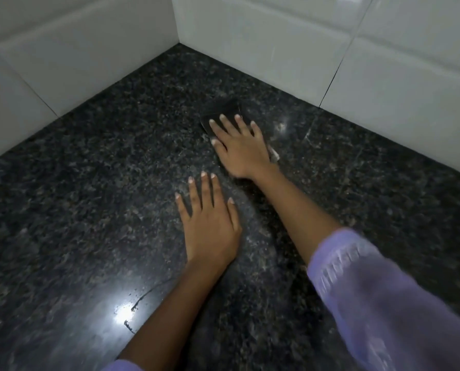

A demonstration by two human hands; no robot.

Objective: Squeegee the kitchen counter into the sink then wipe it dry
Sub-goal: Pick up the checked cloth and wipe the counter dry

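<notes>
Filling most of your view, the surface [95, 199] is dark speckled polished stone, glossy with a bright glare spot and a few droplets near your left forearm. White glazed tiles [277, 49] meet at the far corner. Your left hand [210, 226] lies flat, fingers [195, 195] straight and spread, holding nothing. Your right hand [240, 145] presses straight fingers onto a dark flat pad [222, 109], blurred and partly hidden; what it is stays unclear.

Right hand [240, 149] on cloth [222, 112] near counter [89, 183] corner; left hand [210, 226] nearer, flat on counter
</notes>
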